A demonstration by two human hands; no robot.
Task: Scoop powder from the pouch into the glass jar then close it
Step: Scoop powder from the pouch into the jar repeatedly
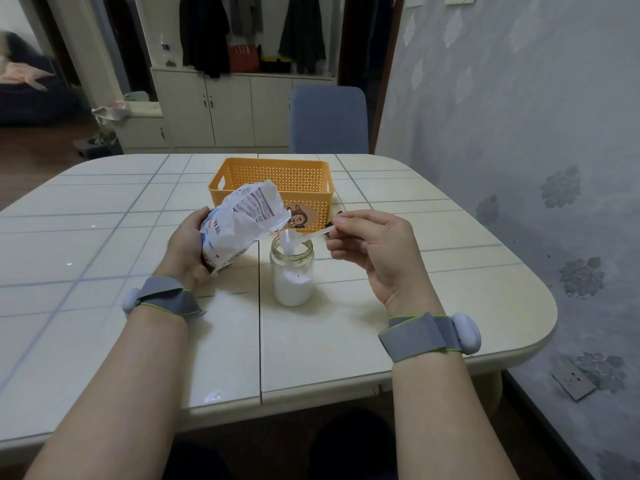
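Note:
A white printed pouch [242, 225] leans to the right above the table, gripped around its lower part by my left hand [187, 249]. Just right of it stands an open glass jar [292, 271], about half full of white powder. My right hand [372, 245] pinches the handle of a clear plastic scoop [294, 239], whose bowl is tipped inside the jar's mouth. The pouch's torn top hangs close over the jar's left rim. No lid is visible; a small dark object [337, 216] peeks out behind my right fingers.
A yellow perforated basket [273, 180] stands right behind the pouch and jar. The tiled table [104, 237] ends in a rounded corner at the right, near a patterned wall. A blue chair [329, 119] stands at the far side.

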